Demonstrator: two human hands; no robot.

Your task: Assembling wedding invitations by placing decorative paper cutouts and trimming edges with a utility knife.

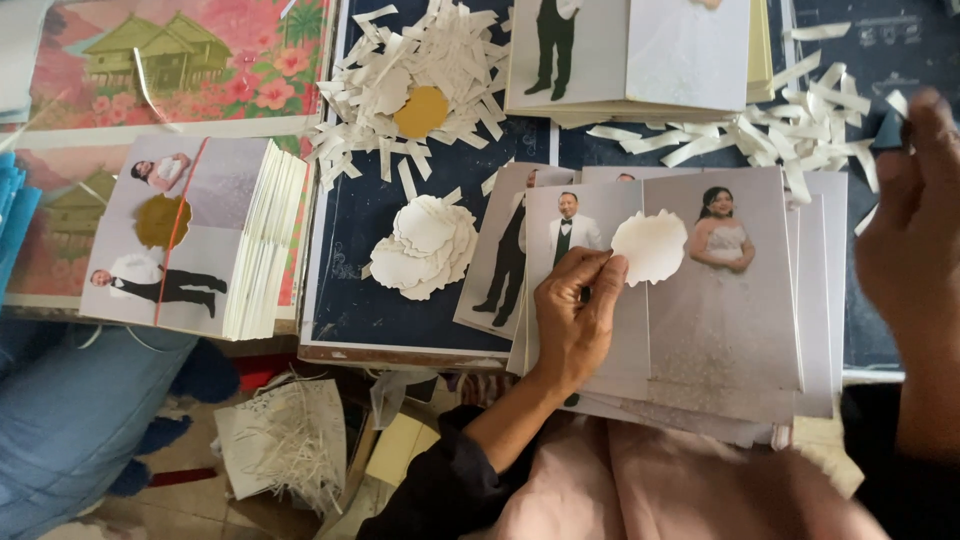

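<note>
Paper shape [650,246], white and wavy, sits on the top photo [700,290] near the surface's front edge, pinched by the left hand [578,315] fingers, and could stick crooked; right hand [915,230] is blurry, so I cannot tell.

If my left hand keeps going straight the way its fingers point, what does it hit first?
Probably the white scalloped paper cutout: your left hand points up and right, fingertips at its edge, over the top photo card.
</note>
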